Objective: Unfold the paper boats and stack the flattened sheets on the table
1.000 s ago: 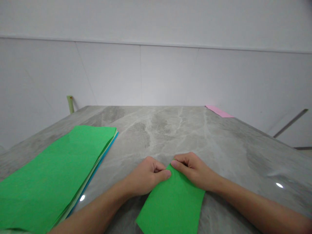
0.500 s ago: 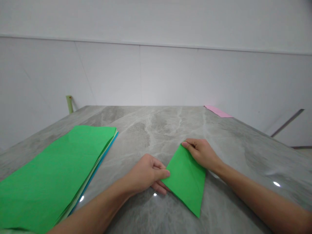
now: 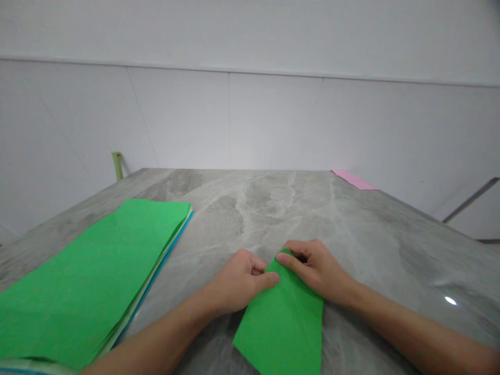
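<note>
A folded piece of green paper [image 3: 287, 323] is held between both hands over the near part of the table, its lower end running out of the picture. My left hand [image 3: 246, 281] pinches its upper left edge, thumb on top and fingers underneath. At the paper's top corner, my right hand [image 3: 316, 271] grips with the thumb on the face and the fingers behind. The two thumbs lie close together. Whether the paper touches the table cannot be made out.
On the left lies a stack of large paper sheets [image 3: 101, 260], green on top with pale and blue edges below. A pink paper [image 3: 355, 180] rests at the table's far right edge. The grey marbled table [image 3: 250, 208] meets a white wall [image 3: 273, 120].
The green paper has come nearer to me and turned, so more of its lower end leaves the view. My right hand has moved down and left, closer to my left hand.
</note>
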`<state>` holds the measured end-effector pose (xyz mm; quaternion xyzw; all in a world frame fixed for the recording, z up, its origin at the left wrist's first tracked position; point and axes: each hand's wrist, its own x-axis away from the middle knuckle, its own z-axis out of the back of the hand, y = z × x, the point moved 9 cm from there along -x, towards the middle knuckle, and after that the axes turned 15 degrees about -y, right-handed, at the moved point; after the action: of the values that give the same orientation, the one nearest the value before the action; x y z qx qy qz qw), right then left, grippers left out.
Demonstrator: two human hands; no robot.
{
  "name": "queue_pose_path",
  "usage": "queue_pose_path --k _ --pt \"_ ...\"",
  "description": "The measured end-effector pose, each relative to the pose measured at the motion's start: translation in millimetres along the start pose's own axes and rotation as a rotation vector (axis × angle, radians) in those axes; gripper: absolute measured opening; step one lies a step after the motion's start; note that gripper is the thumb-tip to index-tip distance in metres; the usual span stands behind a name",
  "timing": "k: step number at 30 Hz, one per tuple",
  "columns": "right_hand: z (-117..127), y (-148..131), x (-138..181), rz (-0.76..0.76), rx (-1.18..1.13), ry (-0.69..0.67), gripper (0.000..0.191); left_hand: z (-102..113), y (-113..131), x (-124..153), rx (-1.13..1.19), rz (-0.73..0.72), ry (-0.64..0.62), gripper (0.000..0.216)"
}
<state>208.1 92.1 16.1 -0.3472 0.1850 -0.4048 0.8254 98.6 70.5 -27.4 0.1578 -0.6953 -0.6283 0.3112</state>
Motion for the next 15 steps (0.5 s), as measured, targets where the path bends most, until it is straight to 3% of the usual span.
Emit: queue_pose_path --k 2,5,9,15 --pt "-4.3 -4.5 0.3 0.028 0.006 -0.014 0.046 -2.4 2.3 0.1 -0.05 -0.005 -0.02 0.045" --pt "11.7 2.3 1.5 0.012 -0.032 0.08 0.051 -3.8 1.4 0.6 -0.065 0.015 -0.026 0.047" --pt "34.8 26.2 5.1 -0.099 -0.329 0.155 0.053 7.1 -0.5 2.4 -0.031 -0.006 0.088 0.047" --pt "11.5 40.8 5.0 -0.168 -0.77 0.045 0.045 28.1 5.6 9.0 0.114 -0.161 0.281 0.045"
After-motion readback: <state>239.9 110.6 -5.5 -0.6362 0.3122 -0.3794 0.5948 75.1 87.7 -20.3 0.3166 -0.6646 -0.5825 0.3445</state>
